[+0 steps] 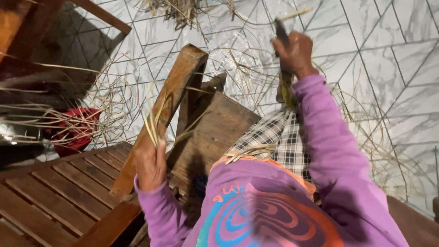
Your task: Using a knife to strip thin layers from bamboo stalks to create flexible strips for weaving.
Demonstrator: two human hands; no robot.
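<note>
Purple sleeves and a swirl-printed purple top (270, 215) fill the 6 o'clock edge of the head view, above a checked cloth (279, 142) over the lap. At 8 o'clock the left hand (150, 167) is clamped on a bunch of pale split strips (153, 123), which stand up beside a slanted wooden beam (160, 119). At 1 o'clock the right hand (295, 52) is raised, fist closed around a dark-handled blade (281, 32). No container holding anything can be made out; a red object (73, 128) at 9 o'clock is too blurred to tell. Loose strips and shavings (256, 68) lie scattered over the white marble-patterned tile floor (388, 55). A slatted wooden table (59, 187) sits at 7 o'clock.
</note>
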